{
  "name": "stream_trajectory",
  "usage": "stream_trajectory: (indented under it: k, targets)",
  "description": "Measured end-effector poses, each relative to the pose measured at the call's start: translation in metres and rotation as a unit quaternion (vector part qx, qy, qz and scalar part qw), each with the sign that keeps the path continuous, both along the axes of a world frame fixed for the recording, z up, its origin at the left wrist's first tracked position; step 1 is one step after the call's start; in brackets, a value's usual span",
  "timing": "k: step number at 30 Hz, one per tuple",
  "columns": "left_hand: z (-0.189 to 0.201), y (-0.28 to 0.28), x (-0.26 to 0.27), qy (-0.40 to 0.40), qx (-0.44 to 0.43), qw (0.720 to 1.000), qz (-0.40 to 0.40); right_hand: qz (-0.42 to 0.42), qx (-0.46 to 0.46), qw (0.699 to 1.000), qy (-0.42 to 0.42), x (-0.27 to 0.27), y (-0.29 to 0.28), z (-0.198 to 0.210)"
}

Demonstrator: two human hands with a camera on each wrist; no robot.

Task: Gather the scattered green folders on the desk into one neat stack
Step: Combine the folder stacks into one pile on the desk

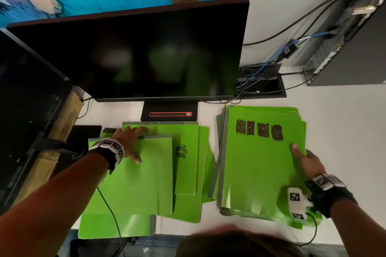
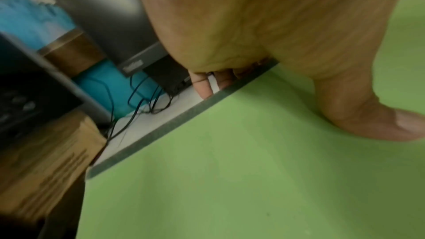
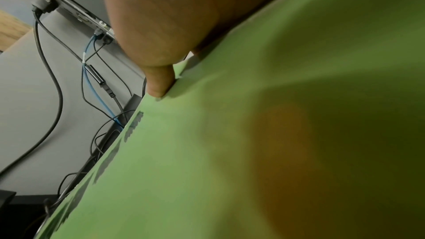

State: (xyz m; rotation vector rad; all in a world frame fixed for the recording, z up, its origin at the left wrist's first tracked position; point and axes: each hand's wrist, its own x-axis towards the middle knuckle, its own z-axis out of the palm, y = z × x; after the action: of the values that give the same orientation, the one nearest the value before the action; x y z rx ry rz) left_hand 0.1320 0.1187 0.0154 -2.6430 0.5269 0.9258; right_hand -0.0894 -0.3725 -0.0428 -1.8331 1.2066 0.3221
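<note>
Head view: two groups of green folders lie on the white tabletop (image 1: 334, 115). The left group (image 1: 188, 173) is a loose, fanned spread below the monitor stand (image 1: 169, 111); the right group is a fairly squared stack (image 1: 257, 162) whose top folder bears dark scribbled marks (image 1: 259, 130) near its far edge. The left hand (image 1: 127, 142) lies on the top folder of the left group (image 1: 146, 177), thumb flat on the cover and fingers reaching over its grey-banded far edge. The right hand (image 1: 307, 161) grips the right edge of the stack, thumb on top and fingers tucked under the edge. A dark monitor (image 1: 133, 54) stands at the far side, a computer case (image 1: 353, 44) with black and blue cables (image 1: 277, 52) at far right, and a cardboard box (image 1: 62, 129) at left. Left wrist view: the left hand (image 2: 264, 30) clamps the top folder of the left group (image 2: 230, 170), thumb pressed on the green cover, fingers (image 2: 202, 84) curled over the grey edge strip toward the tabletop (image 2: 147, 123). Right wrist view: the right hand (image 3: 161, 24) holds the stack (image 3: 230, 152), thumb tip pressed on the top cover near its edge; the remaining fingers are hidden beneath. The picture is blurred. Cables (image 3: 96, 79) run across the tabletop (image 3: 27, 115) at left.
</note>
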Motion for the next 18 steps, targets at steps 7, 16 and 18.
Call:
stream_trajectory:
  k: [7, 16, 18]
  targets:
    - [-0.021, -0.039, 0.006, -0.02, -0.048, 0.999, -0.014, 0.012, -0.006, 1.0, 0.015, 0.006, 0.005, -0.001]
    - [-0.033, -0.077, 0.022, -0.066, -0.011, 0.994, -0.087, 0.006, -0.006, 1.0, 0.011, 0.002, 0.006, 0.001]
    - [-0.032, -0.074, 0.022, -0.073, -0.012, 0.993, -0.093, 0.005, -0.004, 1.0, 0.01, 0.002, 0.008, 0.002]
